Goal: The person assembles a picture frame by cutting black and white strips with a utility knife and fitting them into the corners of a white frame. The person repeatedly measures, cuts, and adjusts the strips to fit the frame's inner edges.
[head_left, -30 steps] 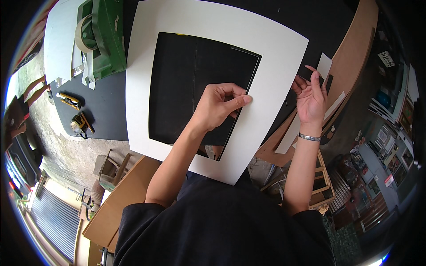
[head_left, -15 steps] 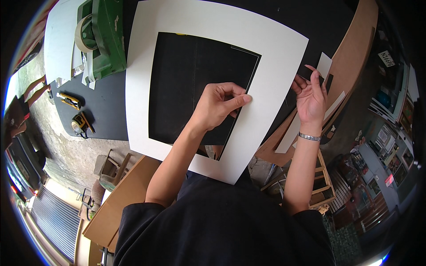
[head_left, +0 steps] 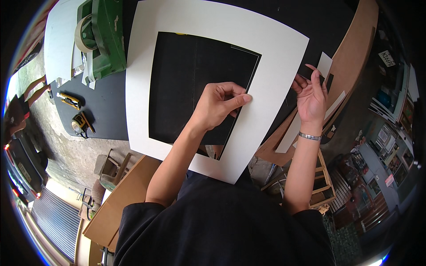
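A white picture mat (head_left: 262,119) with a large rectangular opening lies tilted over the black tabletop (head_left: 100,111), its near corner overhanging toward my body. Thumb on top and fingers inside the opening, my left hand (head_left: 217,104) pinches the mat's right inner edge. A thin pale line runs along that inner edge. Just beyond the outer right edge, my right hand (head_left: 310,97) is held palm up with its fingers apart; it grips nothing that I can see. Some of its fingertips come close to the mat, and whether they touch it I cannot tell.
Left on the table are a green tape dispenser (head_left: 106,48), a yellow utility knife (head_left: 70,101) and a tape measure (head_left: 80,124). White strips (head_left: 288,133) and brown board (head_left: 355,48) lie to the right. A wooden frame (head_left: 326,181) stands below.
Both hands and the mat hold still. At the far left, a dark car has shifted in the background and its red lights now show.
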A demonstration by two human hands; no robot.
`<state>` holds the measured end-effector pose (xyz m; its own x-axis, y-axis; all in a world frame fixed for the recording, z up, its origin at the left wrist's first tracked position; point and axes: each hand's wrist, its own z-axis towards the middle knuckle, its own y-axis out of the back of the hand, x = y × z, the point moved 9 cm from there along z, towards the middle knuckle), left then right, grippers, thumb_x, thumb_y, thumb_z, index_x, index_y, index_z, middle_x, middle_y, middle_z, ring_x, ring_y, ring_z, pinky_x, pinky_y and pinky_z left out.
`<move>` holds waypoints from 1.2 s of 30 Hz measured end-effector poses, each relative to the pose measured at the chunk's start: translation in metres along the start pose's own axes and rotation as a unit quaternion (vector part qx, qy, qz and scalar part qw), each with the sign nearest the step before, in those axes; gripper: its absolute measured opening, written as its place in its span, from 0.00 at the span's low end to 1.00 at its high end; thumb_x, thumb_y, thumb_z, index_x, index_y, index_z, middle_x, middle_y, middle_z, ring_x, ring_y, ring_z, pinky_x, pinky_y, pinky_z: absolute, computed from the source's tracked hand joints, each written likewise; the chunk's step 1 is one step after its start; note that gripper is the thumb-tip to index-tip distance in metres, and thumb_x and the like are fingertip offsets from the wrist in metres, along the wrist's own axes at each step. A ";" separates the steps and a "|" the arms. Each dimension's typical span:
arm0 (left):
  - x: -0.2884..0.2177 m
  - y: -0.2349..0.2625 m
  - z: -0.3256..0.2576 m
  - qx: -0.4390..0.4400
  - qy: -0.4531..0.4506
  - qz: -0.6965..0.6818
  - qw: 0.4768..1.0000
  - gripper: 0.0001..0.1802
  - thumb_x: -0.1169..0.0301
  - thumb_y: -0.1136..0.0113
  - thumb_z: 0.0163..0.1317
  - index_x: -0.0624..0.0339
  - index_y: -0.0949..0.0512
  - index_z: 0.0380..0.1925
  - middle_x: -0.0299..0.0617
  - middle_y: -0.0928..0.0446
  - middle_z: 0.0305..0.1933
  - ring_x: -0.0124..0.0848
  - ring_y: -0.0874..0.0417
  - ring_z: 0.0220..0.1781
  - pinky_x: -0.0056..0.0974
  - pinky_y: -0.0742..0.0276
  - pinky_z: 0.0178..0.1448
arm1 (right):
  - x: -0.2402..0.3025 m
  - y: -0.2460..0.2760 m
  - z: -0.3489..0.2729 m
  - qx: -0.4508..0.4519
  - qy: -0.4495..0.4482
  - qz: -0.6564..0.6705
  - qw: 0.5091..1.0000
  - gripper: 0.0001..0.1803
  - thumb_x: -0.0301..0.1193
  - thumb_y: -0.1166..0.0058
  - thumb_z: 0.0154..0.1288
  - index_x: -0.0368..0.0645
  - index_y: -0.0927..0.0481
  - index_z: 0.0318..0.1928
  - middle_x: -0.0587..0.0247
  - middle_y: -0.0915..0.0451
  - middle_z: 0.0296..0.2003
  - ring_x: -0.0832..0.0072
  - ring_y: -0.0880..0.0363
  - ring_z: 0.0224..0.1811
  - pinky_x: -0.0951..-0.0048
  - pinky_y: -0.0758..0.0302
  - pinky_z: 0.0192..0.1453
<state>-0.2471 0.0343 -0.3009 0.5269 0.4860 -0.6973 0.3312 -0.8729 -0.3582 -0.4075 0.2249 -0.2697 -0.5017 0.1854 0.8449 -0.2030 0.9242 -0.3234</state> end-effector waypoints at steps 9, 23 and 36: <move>-0.001 0.001 0.000 -0.003 -0.003 0.000 1.000 0.12 0.66 0.27 0.64 0.65 0.14 0.35 0.36 0.18 0.28 0.22 0.20 0.28 0.29 0.22 0.30 | -0.002 0.000 -0.002 -0.006 -0.001 0.004 1.000 0.20 0.42 0.54 0.81 0.38 0.24 0.57 0.50 0.14 0.43 0.64 0.12 0.48 0.65 0.13 0.50; -0.001 0.001 0.001 0.002 0.002 0.013 1.000 0.12 0.64 0.27 0.64 0.64 0.14 0.35 0.36 0.17 0.29 0.22 0.19 0.29 0.29 0.20 0.31 | -0.002 0.003 -0.001 -0.010 -0.005 -0.004 1.000 0.21 0.43 0.53 0.81 0.39 0.24 0.58 0.51 0.14 0.43 0.64 0.12 0.48 0.64 0.14 0.51; 0.000 0.002 0.003 0.003 0.011 0.024 1.000 0.12 0.65 0.26 0.63 0.64 0.14 0.35 0.38 0.16 0.30 0.23 0.17 0.29 0.29 0.19 0.31 | -0.002 0.003 0.000 -0.011 -0.005 -0.006 1.000 0.20 0.43 0.52 0.81 0.39 0.24 0.58 0.51 0.14 0.44 0.64 0.12 0.48 0.64 0.14 0.51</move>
<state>-0.2488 0.0325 -0.3029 0.5595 0.4436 -0.7001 0.2998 -0.8958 -0.3280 -0.4072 0.2277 -0.2723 -0.5078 0.1715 0.8442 -0.1899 0.9336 -0.3039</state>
